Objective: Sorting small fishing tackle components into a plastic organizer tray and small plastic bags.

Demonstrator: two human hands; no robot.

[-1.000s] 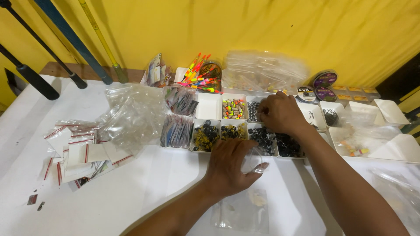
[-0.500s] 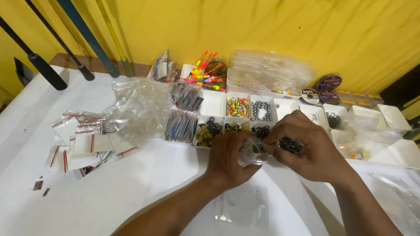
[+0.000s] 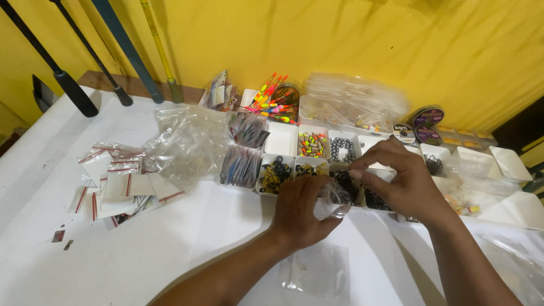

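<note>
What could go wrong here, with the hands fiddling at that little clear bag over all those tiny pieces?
The small clear bag, pinched by the left hand while the right hand works at its mouth, could tip and spill. The right wrist hangs low over the white trays and might knock them, mixing the small black pieces.

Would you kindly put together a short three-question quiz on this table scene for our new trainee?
1. True or false: the left hand holds a small clear plastic bag.
2. The tray of round grey balls has which neighbour directly to its left?
A. the tray of orange, yellow and green pieces
B. the line spools
C. the pile of red-striped bags
3. Fill in: the right hand has its fingertips at the ____ of the clear bag.

Key
1. True.
2. A.
3. Mouth: the fingertips meet the bag's open top, above the trays of small black parts.
</note>
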